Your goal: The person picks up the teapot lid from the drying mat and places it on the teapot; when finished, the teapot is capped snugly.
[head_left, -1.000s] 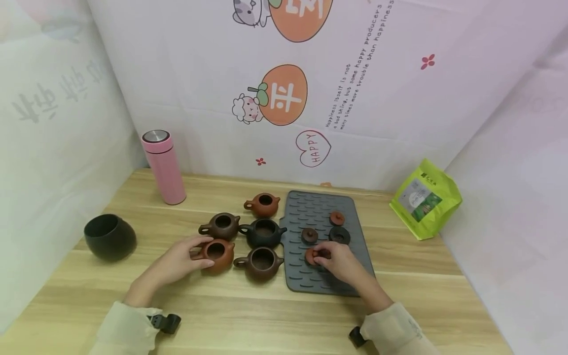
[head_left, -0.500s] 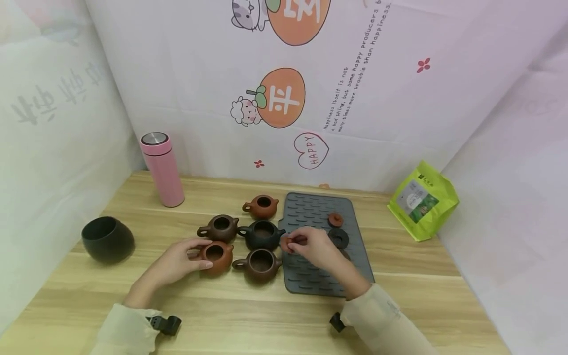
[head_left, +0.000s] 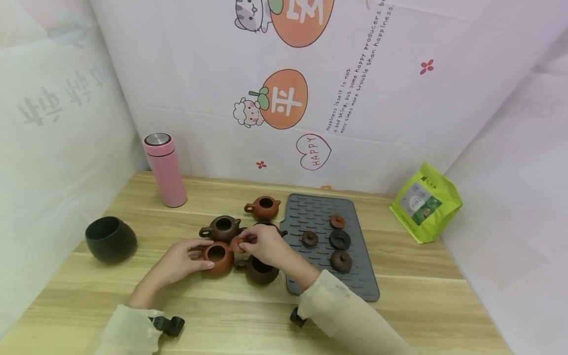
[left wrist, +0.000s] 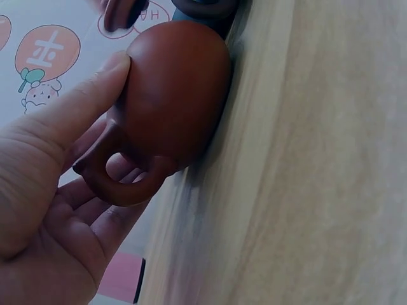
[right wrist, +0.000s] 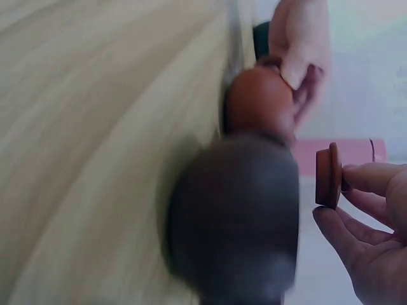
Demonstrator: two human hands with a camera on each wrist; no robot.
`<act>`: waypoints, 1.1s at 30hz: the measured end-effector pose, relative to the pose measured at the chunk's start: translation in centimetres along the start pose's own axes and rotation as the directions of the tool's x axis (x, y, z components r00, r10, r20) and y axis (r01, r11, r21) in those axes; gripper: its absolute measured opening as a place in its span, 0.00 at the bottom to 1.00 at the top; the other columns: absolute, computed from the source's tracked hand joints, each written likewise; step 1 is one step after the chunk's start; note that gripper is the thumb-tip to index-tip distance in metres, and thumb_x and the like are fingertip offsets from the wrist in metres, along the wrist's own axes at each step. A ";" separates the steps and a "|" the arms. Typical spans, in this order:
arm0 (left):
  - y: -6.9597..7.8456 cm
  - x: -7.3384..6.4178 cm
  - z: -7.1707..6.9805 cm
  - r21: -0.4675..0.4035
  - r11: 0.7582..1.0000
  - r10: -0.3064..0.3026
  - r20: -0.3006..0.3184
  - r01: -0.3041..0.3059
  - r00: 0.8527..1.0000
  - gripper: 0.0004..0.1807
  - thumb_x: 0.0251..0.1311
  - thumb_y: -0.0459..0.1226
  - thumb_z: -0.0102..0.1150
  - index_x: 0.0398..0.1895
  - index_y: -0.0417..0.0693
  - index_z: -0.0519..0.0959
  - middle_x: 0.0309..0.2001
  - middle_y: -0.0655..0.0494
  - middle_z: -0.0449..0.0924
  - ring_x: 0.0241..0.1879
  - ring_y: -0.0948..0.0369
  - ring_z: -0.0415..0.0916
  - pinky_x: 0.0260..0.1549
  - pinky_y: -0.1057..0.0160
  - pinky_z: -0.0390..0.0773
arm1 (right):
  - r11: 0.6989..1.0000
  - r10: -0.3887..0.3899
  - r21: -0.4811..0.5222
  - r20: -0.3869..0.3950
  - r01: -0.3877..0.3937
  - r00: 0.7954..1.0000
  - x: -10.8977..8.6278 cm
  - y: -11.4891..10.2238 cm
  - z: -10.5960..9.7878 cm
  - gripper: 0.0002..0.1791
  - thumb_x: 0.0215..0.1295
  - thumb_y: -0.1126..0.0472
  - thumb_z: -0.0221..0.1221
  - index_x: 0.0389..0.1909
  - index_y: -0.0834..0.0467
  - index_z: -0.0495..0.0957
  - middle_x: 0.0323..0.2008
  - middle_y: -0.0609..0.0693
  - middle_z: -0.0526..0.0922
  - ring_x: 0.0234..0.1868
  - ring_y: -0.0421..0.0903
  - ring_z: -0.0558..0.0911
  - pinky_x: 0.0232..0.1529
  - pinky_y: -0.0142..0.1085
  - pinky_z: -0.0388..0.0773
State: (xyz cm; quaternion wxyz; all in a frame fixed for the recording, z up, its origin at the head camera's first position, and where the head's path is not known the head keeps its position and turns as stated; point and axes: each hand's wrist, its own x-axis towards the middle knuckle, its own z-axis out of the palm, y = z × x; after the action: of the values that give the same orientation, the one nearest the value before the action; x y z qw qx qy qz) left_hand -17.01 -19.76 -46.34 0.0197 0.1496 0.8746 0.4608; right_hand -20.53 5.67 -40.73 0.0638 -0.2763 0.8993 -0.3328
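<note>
My left hand [head_left: 179, 264] holds the orange-brown clay teapot [head_left: 225, 266] from its handle side, thumb and fingers on either side of the body; its round mouth is uncovered. In the left wrist view the teapot's handle [left wrist: 127, 190] lies between thumb and fingers. My right hand [head_left: 270, 246] pinches a matching lid [head_left: 236, 245] by its knob, close to the teapot's spout side. The right wrist view shows the lid [right wrist: 325, 176] in the air, apart from the teapot. Beneath my right hand a brown teapot [head_left: 262, 277] is partly covered, and a black teapot [head_left: 284, 232] mostly hidden.
A dark brown teapot [head_left: 222, 229] and a small red teapot [head_left: 264, 209] stand behind. The grey mat [head_left: 306, 209] at right bears several lids. A black cup [head_left: 111, 241], pink flask [head_left: 166, 172] and green packet [head_left: 426, 204] stand farther out.
My right hand has carried the orange-brown lid leftward off the grey mat, over the teapots, to beside the orange-brown teapot. My left hand keeps its hold in place.
</note>
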 end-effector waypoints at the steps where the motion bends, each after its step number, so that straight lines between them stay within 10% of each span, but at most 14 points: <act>1: 0.0 0.0 0.0 0.000 1.000 0.004 0.000 -0.004 1.000 0.30 0.52 0.42 0.74 0.57 0.38 0.78 0.57 0.38 0.75 0.55 0.45 0.74 0.48 0.57 0.79 | 1.000 0.003 0.003 0.007 -0.003 1.000 0.2 -0.4 0.4 0.08 0.66 0.60 0.64 0.44 0.55 0.85 0.39 0.44 0.83 0.37 0.35 0.81 0.34 0.27 0.78; 21: 0.4 -0.2 0.5 -0.038 0.999 0.004 -0.021 -0.005 1.000 0.31 0.52 0.41 0.74 0.57 0.34 0.77 0.58 0.34 0.73 0.55 0.43 0.74 0.50 0.53 0.78 | 0.977 -0.107 -0.184 -0.009 0.104 0.994 1.8 -2.5 4.6 0.08 0.65 0.59 0.65 0.44 0.53 0.86 0.40 0.44 0.85 0.41 0.35 0.80 0.37 0.24 0.75; 33: 0.7 -0.2 0.0 -0.007 1.000 -0.025 0.017 0.025 1.000 0.36 0.53 0.44 0.73 0.62 0.35 0.73 0.60 0.33 0.71 0.55 0.42 0.74 0.50 0.49 0.77 | 0.985 -0.076 -0.153 0.005 0.076 0.997 1.1 -1.6 2.3 0.16 0.67 0.57 0.63 0.54 0.54 0.82 0.50 0.47 0.83 0.42 0.41 0.81 0.37 0.28 0.76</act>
State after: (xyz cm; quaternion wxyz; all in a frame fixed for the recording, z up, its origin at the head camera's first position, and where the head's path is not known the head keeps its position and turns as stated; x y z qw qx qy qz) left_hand -16.63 -19.44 -45.78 0.0334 0.1422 0.8747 0.4622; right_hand -20.02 2.83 -41.44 0.0292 -0.3141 0.9111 -0.2652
